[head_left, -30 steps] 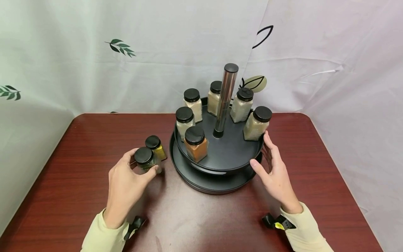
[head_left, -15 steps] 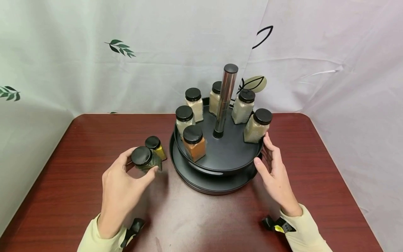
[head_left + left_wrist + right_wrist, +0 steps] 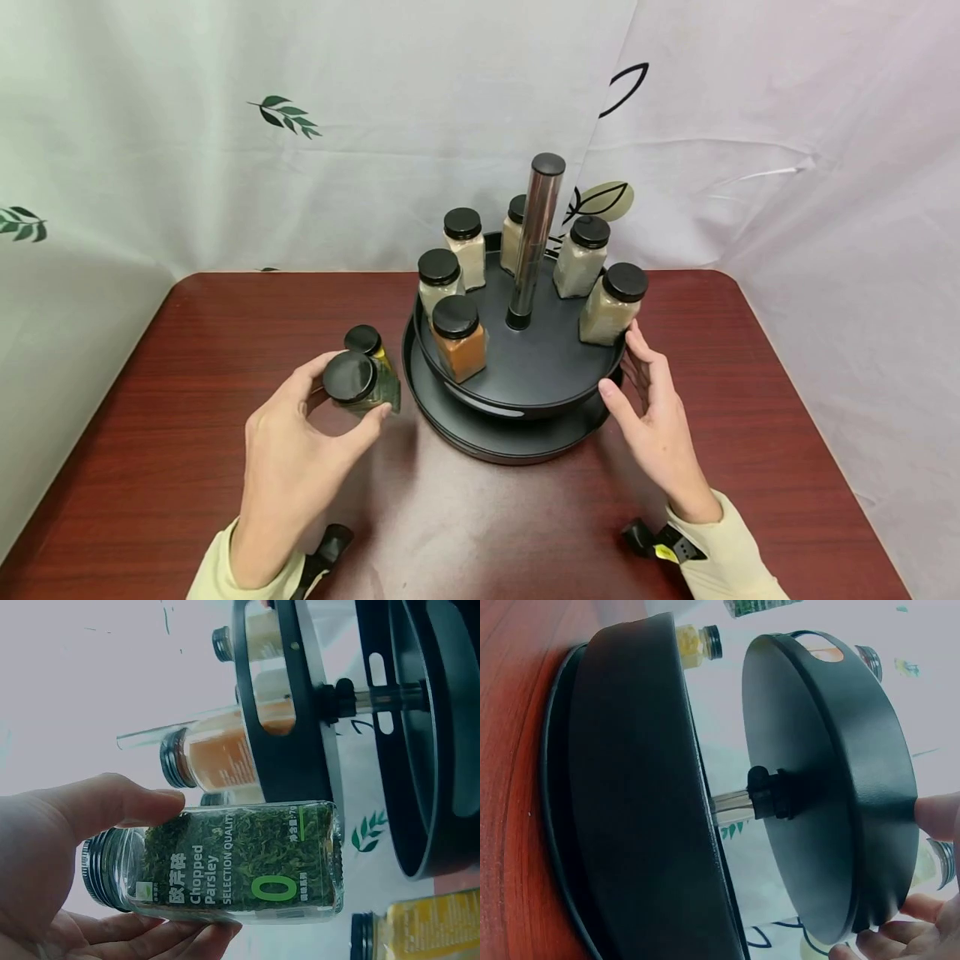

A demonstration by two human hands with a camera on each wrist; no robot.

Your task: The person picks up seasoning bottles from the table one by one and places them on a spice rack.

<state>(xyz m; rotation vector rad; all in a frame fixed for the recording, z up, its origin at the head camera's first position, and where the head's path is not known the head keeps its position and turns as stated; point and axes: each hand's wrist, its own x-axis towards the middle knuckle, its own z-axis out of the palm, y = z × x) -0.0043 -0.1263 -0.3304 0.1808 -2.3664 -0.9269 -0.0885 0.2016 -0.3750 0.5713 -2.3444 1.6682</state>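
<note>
My left hand (image 3: 288, 458) grips a square glass jar of chopped parsley (image 3: 247, 862) between thumb and fingers. The black-capped jar is held above the table, overlapping a smaller yellow-filled jar (image 3: 363, 338) in the head view. Thumb and fingers of my right hand (image 3: 660, 425) rest spread against the outer wall of the black upper tray (image 3: 540, 367). That tray carries several black-capped spice jars: an orange-filled jar (image 3: 463, 354) at the front left, the others pale, such as the right jar (image 3: 611, 312). A metal post (image 3: 536, 237) rises through the tray.
Below the upper tray is the wider black lower tray (image 3: 517, 443), standing on the reddish wooden table (image 3: 480, 533). A white curtain (image 3: 390, 167) with leaf prints hangs behind the table. Dark cameras, like the right-wrist camera (image 3: 639, 537), are strapped at both wrists.
The upper tray has turned slightly clockwise seen from above: its back jars shifted right, the orange jar left. The parsley jar dipped left, then came right, and leans more. My right hand stayed at the rim.
</note>
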